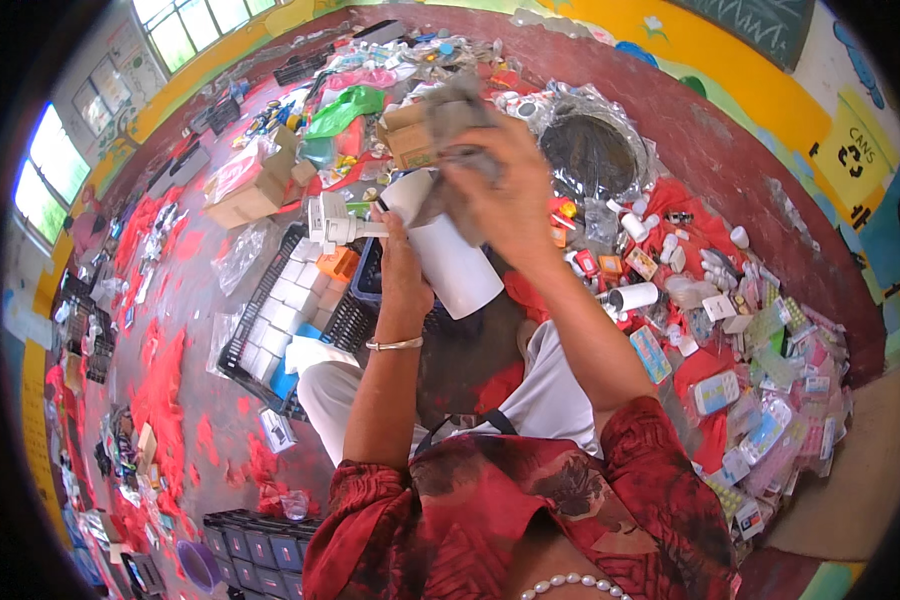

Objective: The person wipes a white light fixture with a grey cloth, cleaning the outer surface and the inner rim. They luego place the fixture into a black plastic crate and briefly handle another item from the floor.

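Observation:
My left hand (404,272) is closed on a long white tube-shaped piece (462,272), tilted in front of my lap. A white plastic fitting (330,222) with a stem sticks out to the left of the same hand; whether it joins the tube I cannot tell. In my right hand (515,190) a crumpled grey cloth (456,112) is bunched, one end hanging down against the tube's upper part. Below the left hand stands a black crate (232,350) filled with small white boxes and a few orange ones.
A cardboard box (255,185) and a green plastic bag (345,110) lie ahead. To the right is a round bin (592,155) lined with clear plastic, with heaped small packages (760,420) nearer me. Black boxes (260,550) are stacked at lower left.

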Motion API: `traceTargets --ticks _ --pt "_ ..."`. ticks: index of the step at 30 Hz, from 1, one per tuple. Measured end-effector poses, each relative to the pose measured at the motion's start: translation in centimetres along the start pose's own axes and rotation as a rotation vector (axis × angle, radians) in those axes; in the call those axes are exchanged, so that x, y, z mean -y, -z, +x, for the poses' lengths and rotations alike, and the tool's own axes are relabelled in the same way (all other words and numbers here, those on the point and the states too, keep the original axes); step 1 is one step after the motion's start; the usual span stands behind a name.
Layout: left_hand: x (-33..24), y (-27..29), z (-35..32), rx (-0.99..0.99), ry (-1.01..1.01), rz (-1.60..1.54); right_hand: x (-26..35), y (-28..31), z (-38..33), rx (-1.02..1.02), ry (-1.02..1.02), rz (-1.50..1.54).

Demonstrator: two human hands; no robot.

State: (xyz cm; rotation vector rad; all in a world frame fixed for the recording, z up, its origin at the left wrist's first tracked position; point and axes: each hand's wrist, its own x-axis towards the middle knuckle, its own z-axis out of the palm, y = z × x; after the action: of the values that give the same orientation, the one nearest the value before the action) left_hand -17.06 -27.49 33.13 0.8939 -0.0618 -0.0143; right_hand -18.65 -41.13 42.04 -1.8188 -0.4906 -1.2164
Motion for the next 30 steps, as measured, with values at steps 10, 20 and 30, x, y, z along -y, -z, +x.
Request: traceTargets --ticks 10,20,30 --pt "0.4 0.1 -2.0 -0.035 0.091 0.108 -0.6 -3.8 -3.2 0.362 0.141 -0.185" --pt "3.1 -3.6 -5.1 -0.012 0.268 -0.169 -1.9 -3.6 0.0 0.398 -0.086 -0.104" --pt "2.8 -2.9 -5.3 0.238 0.026 -0.003 -9.2 -0.9 3.6 0.107 0.207 -0.713"
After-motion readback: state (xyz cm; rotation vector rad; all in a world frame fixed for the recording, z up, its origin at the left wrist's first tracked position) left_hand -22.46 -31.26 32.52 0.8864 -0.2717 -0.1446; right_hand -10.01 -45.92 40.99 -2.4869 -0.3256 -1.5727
